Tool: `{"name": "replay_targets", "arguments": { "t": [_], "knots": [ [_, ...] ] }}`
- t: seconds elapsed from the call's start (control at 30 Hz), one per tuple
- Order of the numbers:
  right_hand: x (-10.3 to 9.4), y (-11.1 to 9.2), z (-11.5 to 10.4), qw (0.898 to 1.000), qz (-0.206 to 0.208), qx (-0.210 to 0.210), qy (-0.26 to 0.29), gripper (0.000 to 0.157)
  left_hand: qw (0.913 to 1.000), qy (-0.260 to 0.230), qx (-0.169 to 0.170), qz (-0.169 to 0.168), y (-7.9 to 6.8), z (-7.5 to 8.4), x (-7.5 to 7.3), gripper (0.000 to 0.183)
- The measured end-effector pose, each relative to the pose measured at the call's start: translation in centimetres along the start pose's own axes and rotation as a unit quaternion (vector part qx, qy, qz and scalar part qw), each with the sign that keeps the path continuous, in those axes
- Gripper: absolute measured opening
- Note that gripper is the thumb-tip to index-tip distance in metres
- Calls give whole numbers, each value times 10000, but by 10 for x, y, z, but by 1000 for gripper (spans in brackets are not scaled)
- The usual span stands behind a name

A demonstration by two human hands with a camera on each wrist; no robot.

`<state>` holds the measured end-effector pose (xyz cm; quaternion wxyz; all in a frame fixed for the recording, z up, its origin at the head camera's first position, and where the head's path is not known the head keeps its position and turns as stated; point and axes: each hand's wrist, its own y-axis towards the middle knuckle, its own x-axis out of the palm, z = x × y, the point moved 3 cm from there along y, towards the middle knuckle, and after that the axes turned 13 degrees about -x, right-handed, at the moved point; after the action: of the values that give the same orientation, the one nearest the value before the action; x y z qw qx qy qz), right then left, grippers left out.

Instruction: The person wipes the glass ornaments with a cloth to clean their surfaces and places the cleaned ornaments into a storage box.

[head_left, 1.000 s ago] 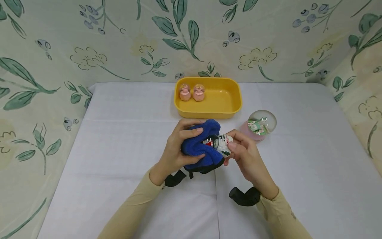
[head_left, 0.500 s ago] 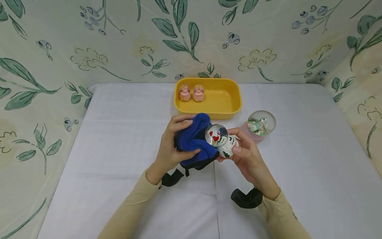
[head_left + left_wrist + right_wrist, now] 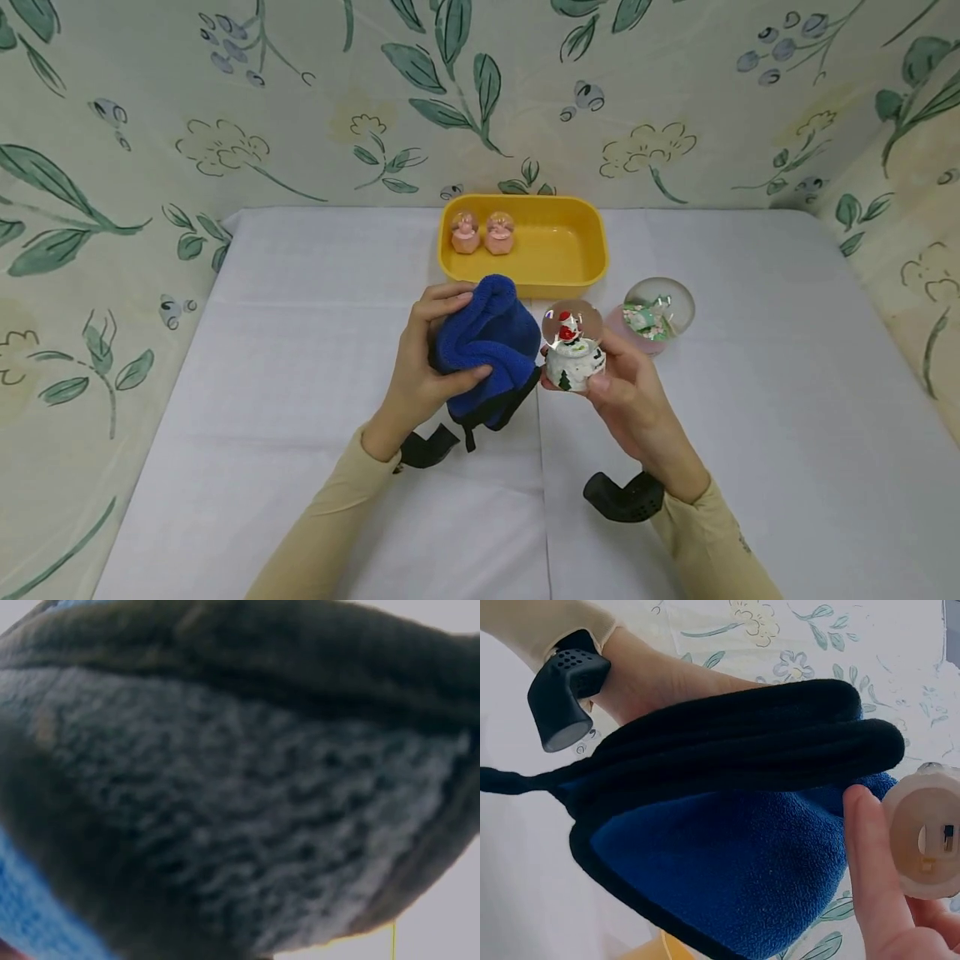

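A blue cloth with black edging (image 3: 487, 350) is bunched in my left hand (image 3: 427, 350), thumb on the near side and fingers on the far side. My right hand (image 3: 630, 392) holds a small snow globe (image 3: 573, 358) by its white base, a red-and-white figure inside the clear dome. The globe stands nearly upright just right of the cloth. In the right wrist view the round underside of the snow globe (image 3: 926, 832) faces the camera, fingers around it. Folded cloth (image 3: 240, 795) fills most of the left wrist view, hiding the left hand.
A yellow tray (image 3: 525, 287) stands behind the hands, with two small pink globes (image 3: 482, 233) at its left end. To the right, a larger snow globe with a pink base (image 3: 652, 317) lies tilted on the white tablecloth (image 3: 765, 375). Black wrist devices (image 3: 624, 497) hang below both wrists.
The snow globe has come out of the cloth's fold and turned from lying sideways to nearly upright. My left hand has shifted left with the cloth.
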<state>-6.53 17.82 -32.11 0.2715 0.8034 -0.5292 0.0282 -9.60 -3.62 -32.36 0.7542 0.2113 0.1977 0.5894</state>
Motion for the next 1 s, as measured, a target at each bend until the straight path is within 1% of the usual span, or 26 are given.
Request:
{"name": "replay_targets", "arguments": {
  "t": [0.13,0.27,0.33,0.43,0.57,0.67,0.73,0.8,0.9,1.0],
  "knots": [
    [-1,0,0,9999,-66,-82,-107,49,9999,-88,-62,-64,0,0,1,55],
    [-2,1,-2,9987,-94,-214,-448,51,9999,-105,-75,-97,0,1,1,55],
    [-2,1,-3,9979,-26,-219,-601,50,9998,-137,-69,-122,0,1,1,55],
    [-3,1,-4,9963,94,-119,-841,50,9996,-204,-71,-197,0,2,2,55],
    [-3,1,-7,9901,332,2,-1360,51,9993,-226,-105,-290,1,1,4,56],
    [-3,2,-9,9852,430,-12,-1662,55,9991,-213,-124,-334,0,0,5,56],
    [-3,4,-10,9828,422,-149,-1791,57,9990,-213,-124,-360,1,-1,6,57],
    [-3,4,-10,9787,390,-376,-1980,59,9989,-212,-121,-392,1,-1,6,59],
    [-3,5,-10,9692,362,-819,-2293,65,9988,-168,-153,-432,1,1,8,61],
    [-2,4,-9,9608,286,-1175,-2496,66,9986,-47,-246,-474,1,3,9,65]
  ]
}}
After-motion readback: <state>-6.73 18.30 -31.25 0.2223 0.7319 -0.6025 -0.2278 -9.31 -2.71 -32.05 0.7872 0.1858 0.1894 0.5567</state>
